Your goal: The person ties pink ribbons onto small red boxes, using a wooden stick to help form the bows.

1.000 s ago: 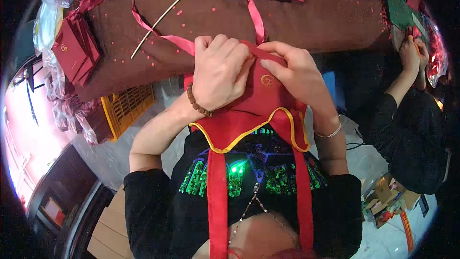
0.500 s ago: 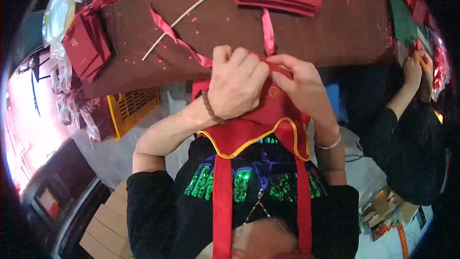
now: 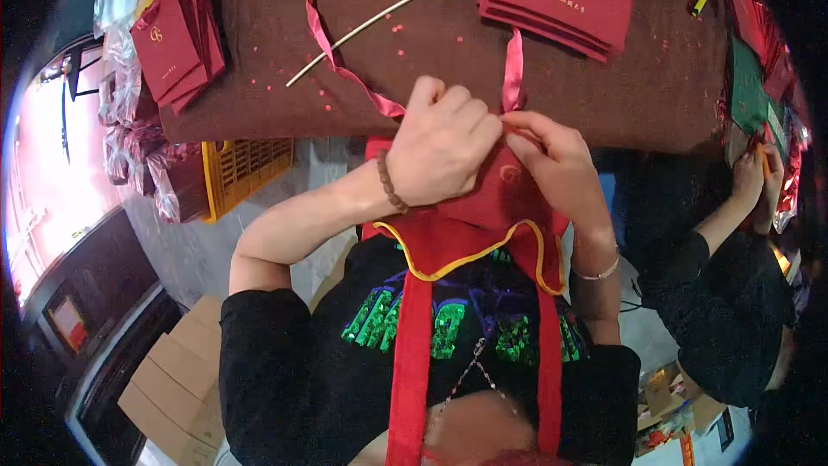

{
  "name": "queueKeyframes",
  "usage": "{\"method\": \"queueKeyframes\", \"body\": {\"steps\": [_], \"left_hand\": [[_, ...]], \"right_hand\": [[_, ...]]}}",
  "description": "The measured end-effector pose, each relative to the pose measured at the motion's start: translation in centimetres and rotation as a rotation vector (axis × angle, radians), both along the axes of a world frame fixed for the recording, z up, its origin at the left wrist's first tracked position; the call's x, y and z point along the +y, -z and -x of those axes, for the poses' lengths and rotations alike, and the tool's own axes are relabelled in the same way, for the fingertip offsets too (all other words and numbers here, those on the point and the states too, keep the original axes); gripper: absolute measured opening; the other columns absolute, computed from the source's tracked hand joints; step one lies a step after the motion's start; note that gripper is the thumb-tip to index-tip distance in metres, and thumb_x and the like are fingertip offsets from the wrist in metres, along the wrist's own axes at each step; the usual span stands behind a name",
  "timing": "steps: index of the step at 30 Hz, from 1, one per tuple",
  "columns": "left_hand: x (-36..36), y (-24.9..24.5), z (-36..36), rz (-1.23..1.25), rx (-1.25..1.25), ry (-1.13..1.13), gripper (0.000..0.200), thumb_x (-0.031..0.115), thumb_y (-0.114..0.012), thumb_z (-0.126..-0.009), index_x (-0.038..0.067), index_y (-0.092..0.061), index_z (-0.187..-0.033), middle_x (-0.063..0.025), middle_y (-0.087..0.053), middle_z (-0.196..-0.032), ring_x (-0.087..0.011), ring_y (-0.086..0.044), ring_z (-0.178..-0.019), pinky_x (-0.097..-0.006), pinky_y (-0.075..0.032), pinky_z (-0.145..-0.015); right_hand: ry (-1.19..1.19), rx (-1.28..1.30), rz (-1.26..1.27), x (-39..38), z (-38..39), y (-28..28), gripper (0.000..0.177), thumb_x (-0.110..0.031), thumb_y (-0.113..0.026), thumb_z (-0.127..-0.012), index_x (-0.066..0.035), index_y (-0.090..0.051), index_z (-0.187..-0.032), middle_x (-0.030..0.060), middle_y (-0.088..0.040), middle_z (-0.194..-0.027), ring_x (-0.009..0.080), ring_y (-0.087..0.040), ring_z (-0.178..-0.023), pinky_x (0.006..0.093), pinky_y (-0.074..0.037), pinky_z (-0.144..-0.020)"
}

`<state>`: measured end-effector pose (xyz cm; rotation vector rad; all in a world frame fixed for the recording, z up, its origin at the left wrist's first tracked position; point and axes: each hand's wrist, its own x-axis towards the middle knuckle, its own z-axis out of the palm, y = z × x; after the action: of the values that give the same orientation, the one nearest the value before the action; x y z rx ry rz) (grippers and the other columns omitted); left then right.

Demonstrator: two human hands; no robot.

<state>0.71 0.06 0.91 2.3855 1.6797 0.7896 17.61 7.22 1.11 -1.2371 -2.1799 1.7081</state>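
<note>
brown cloth (image 3: 448, 60) beyond; red pouch (image 3: 496, 190) between fingers (image 3: 533, 125)

Near the centre, the left hand (image 3: 444, 148) and right hand (image 3: 556, 164) grip a maroon pouch (image 3: 496, 192). A pink ribbon (image 3: 321, 33) crosses a thin stick (image 3: 364, 30) on the bench (image 3: 259, 108) toward eleven o'clock. Stacked pouches (image 3: 561, 0) lie at one o'clock, a co-worker's hands (image 3: 749, 179) at three.

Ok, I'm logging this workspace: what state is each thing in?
Red pouch: held, partly hidden
Left hand: curled shut on pouch
Right hand: pinching pouch's top edge
Stick: lying flat
Pink ribbons: trailing, left one across stick
Far stack: piled
Left bundle: fanned
Apron: worn
Yellow crate: partly hidden
</note>
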Motion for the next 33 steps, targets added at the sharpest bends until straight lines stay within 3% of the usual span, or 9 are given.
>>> {"method": "queueKeyframes", "body": {"steps": [8, 12, 18, 19, 24, 26, 28, 31, 33], "left_hand": [[3.0, -3.8, 0.1, -0.072, -0.069, -0.006, 0.012, 0.012, -0.062, -0.071, 0.008, -0.05, -0.073, -0.0051, -0.048, -0.068, -0.0214, -0.049, -0.07, -0.0358, -0.034, -0.069], [4.3, -4.8, 0.0, -0.136, -0.02, -0.003, 0.011, 0.011, -0.06, -0.07, 0.008, -0.051, -0.073, -0.0055, -0.048, -0.07, -0.0215, -0.049, -0.071, -0.0366, -0.034, -0.07], [5.4, -4.6, 1.3, -0.112, 0.085, -0.008, 0.011, 0.01, -0.058, -0.066, 0.008, -0.053, -0.075, -0.0052, -0.049, -0.071, -0.0216, -0.049, -0.073, -0.037, -0.034, -0.069], [5.7, -4.4, 1.7, -0.058, 0.081, 0.002, 0.012, 0.009, -0.061, -0.069, 0.008, -0.052, -0.078, -0.0068, -0.051, -0.073, -0.0238, -0.05, -0.075, -0.0375, -0.035, -0.07], [6.2, -4.5, 3.5, -0.097, 0.039, 0.005, 0.011, 0.01, -0.06, -0.07, 0.007, -0.053, -0.079, -0.0074, -0.051, -0.074, -0.0246, -0.049, -0.075, -0.0381, -0.035, -0.067], [6.3, -3.8, 4.4, -0.056, -0.012, -0.028, 0.011, 0.009, -0.06, -0.072, 0.008, -0.054, -0.08, -0.0074, -0.051, -0.073, -0.0255, -0.049, -0.073, -0.0384, -0.035, -0.066], [6.2, -3.8, 5.6, -0.055, -0.105, -0.018, 0.008, 0.01, -0.06, -0.075, 0.008, -0.054, -0.081, -0.0075, -0.054, -0.076, -0.0273, -0.051, -0.074, -0.0384, -0.036, -0.066], [6.9, -2.8, 7.0, 0.015, -0.297, -0.045, 0.007, 0.011, -0.057, -0.081, 0.005, -0.053, -0.083, -0.0101, -0.054, -0.078, -0.0296, -0.052, -0.078, -0.0404, -0.038, -0.071], [7.5, -1.9, 8.1, 0.48, -0.689, -0.123, 0.016, 0.018, -0.054, -0.086, 0.003, -0.052, -0.086, -0.0143, -0.056, -0.094, -0.0321, -0.052, -0.095, -0.0424, -0.039, -0.082]], "right_hand": [[-0.067, 0.065, -0.097, 3.8, -0.3, -5.0, 0.023, -0.01, -0.054, -0.086, 0.003, -0.059, -0.104, 0.0082, -0.064, -0.085, 0.009, -0.056, -0.079, 0.0241, -0.046, -0.072], [-0.14, -0.019, -0.205, 5.3, -0.2, -5.5, 0.024, -0.011, -0.055, -0.084, 0.002, -0.059, -0.104, 0.0163, -0.065, -0.093, 0.0212, -0.063, -0.087, 0.0299, -0.047, -0.077], [-0.106, -0.026, -0.273, 5.8, 1.7, -5.0, 0.025, -0.016, -0.056, -0.084, -0.001, -0.06, -0.104, 0.0171, -0.064, -0.096, 0.0303, -0.061, -0.091, 0.0347, -0.047, -0.079], [-0.064, -0.097, -0.309, 5.7, 2.0, -4.7, 0.026, -0.024, -0.054, -0.083, -0.01, -0.062, -0.104, 0.0141, -0.064, -0.095, 0.0318, -0.061, -0.09, 0.0415, -0.049, -0.078], [-0.061, -0.096, -0.442, 6.3, 3.9, -5.6, 0.027, -0.026, -0.054, -0.083, -0.011, -0.059, -0.105, 0.0158, -0.064, -0.091, 0.0332, -0.061, -0.085, 0.0444, -0.048, -0.073], [-0.113, -0.27, -0.403, 6.5, 4.8, -6.9, 0.032, -0.025, -0.058, -0.082, -0.007, -0.058, -0.108, 0.0164, -0.063, -0.094, 0.0326, -0.061, -0.088, 0.0402, -0.048, -0.074], [-0.136, -0.342, -0.349, 6.9, 5.8, -7.8, 0.033, -0.032, -0.056, -0.082, -0.013, -0.056, -0.109, 0.0155, -0.064, -0.09, 0.0338, -0.062, -0.085, 0.0454, -0.048, -0.072], [-0.133, -0.28, -0.389, 8.6, 5.4, -4.8, 0.038, -0.033, -0.058, -0.082, -0.008, -0.057, -0.11, 0.0176, -0.061, -0.105, 0.0335, -0.057, -0.1, 0.0409, -0.045, -0.085], [-0.115, -0.241, -0.304, 9.6, 5.2, -3.7, 0.04, -0.035, -0.058, -0.082, -0.007, -0.058, -0.11, 0.0179, -0.061, -0.104, 0.0334, -0.057, -0.1, 0.0405, -0.045, -0.085]]}}
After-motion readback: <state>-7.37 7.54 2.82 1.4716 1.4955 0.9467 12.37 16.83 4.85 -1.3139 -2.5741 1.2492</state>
